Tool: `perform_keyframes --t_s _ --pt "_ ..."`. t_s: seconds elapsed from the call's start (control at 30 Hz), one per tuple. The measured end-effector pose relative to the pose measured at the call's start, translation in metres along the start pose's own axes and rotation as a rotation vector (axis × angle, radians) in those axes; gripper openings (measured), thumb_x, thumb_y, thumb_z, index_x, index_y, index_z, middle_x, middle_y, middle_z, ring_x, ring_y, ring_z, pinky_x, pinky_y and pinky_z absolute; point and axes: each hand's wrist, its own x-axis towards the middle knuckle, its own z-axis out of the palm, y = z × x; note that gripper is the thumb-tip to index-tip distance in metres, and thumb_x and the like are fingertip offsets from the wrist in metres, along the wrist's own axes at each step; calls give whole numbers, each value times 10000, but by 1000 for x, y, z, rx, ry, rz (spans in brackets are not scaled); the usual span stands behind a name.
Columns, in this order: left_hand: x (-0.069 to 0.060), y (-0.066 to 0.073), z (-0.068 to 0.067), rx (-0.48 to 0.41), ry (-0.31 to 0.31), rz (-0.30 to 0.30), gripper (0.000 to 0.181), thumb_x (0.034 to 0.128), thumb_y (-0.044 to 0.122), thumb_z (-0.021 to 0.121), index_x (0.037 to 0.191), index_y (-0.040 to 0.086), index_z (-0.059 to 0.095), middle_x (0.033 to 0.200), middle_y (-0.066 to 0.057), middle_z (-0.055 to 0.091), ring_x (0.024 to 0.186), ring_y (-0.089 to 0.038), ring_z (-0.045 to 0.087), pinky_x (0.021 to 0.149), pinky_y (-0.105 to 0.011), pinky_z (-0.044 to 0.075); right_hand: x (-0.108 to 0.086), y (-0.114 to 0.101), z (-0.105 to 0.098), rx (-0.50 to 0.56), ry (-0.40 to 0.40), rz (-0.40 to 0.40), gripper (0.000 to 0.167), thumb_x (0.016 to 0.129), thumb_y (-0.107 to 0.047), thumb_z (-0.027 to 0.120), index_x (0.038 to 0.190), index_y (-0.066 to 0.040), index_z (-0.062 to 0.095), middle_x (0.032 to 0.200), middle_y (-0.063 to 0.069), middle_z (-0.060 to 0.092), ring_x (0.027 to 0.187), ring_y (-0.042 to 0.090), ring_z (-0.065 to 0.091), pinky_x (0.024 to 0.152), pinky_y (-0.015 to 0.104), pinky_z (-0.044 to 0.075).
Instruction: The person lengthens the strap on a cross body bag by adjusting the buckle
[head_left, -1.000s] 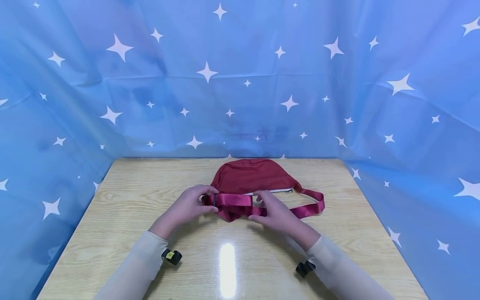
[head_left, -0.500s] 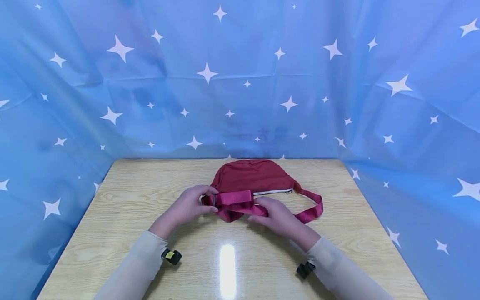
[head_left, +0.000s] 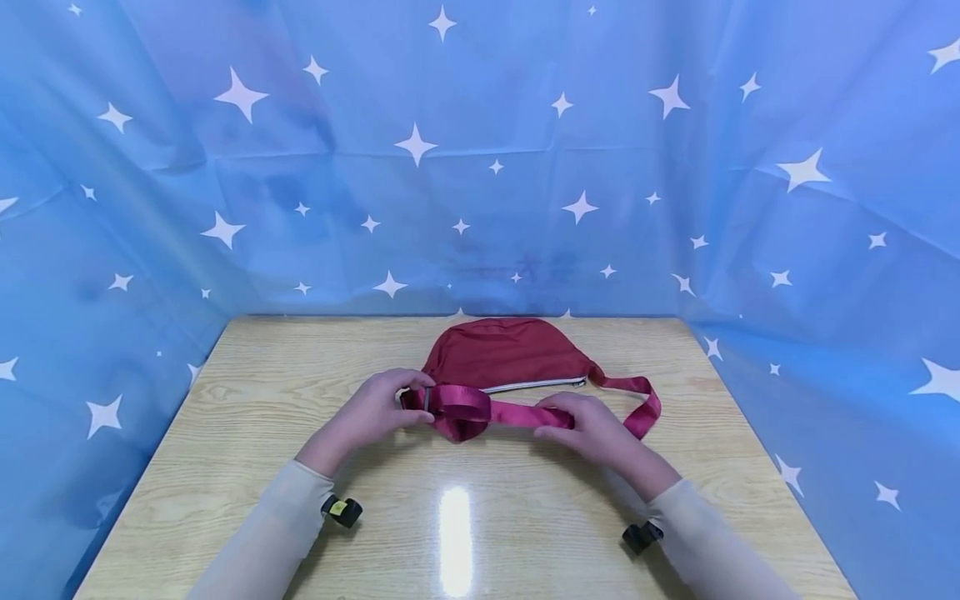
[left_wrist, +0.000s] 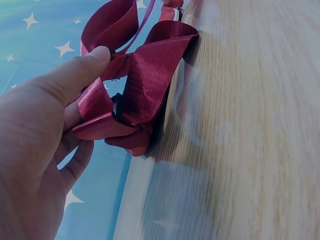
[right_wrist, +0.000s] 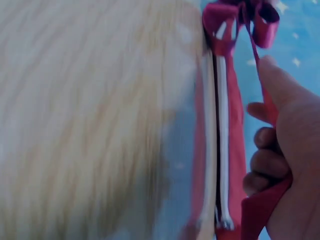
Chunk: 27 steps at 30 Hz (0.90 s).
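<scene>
A dark red waist bag (head_left: pixel 510 350) lies at the back of the table, its white-edged zipper (head_left: pixel 536 384) facing the person. My left hand (head_left: pixel 382 408) pinches the shiny magenta strap at a black slider buckle (head_left: pixel 428 400). In the left wrist view the strap (left_wrist: pixel 155 75) rises in loops beyond the thumb. To the right, my right hand (head_left: pixel 588 425) grips the strap with curled fingers, and a stretch runs fairly straight between the hands. The right wrist view has the strap (right_wrist: pixel 265 205) passing through the fist beside the zipper (right_wrist: pixel 220 150).
The wooden table (head_left: pixel 337 533) carries a bright light reflection near its front. A blue curtain (head_left: pixel 480 208) with white stars stands behind and at both sides. A small black device (head_left: pixel 341 510) sits on the left wrist, another black device (head_left: pixel 642 537) on the right.
My right hand has moved right along with the strap, drawing a length of it straighter. The loop by the left hand has become smaller and rounder. The left hand stays almost in place.
</scene>
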Motion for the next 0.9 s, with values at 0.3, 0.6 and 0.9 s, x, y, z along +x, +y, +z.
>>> perform_keyframes --t_s 0.3,0.6,0.9 --pt "0 -1 -1 7 -5 2 489 906 294 952 1340 186 755 1192 34 737 1115 -194 670 1001 -477 538 -10 14 -17 -113 -53 20 405 974 -445 864 1282 -189 808 1215 -32 777 1117 200 726 983 484 591" --pt "2 -1 1 10 -3 9 492 910 288 949 1347 177 754 1205 22 745 1139 -200 680 1012 -478 541 -3 3 -1 -203 -90 2 594 936 -513 886 1360 -124 736 1055 -76 669 956 121 617 895 421 574" --pt "2 1 1 3 4 4 477 908 288 951 1334 203 755 1199 38 739 1133 -191 675 1000 -476 542 37 -49 44 -84 -68 15 704 980 -416 866 1546 -112 579 1318 43 706 1145 200 683 996 485 575"
